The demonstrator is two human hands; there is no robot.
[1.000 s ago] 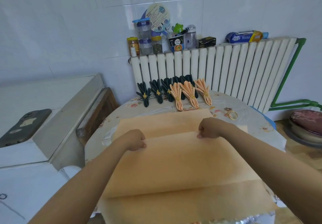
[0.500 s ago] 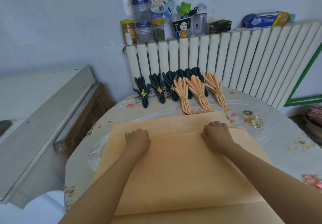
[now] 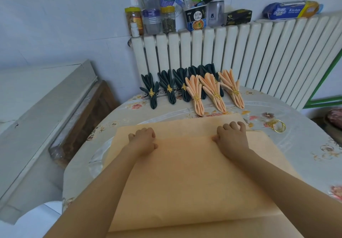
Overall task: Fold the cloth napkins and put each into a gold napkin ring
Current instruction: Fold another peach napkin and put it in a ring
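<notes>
Already several dark napkins [image 3: 167, 87] and three peach napkins [image 3: 214, 91] sit ringed at upper centre, while the left hand [image 3: 143, 140] and right hand [image 3: 232, 138], fingers curled, pinch the peach cloth's [image 3: 194, 178] mid-frame fold, a spare gold ring [image 3: 278, 125] waiting right.

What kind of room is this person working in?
Most likely a home kitchen or dining corner. A white radiator against a tiled wall has food jars and an instant noodle cup on top, and the round table wears a floral cover.
</notes>
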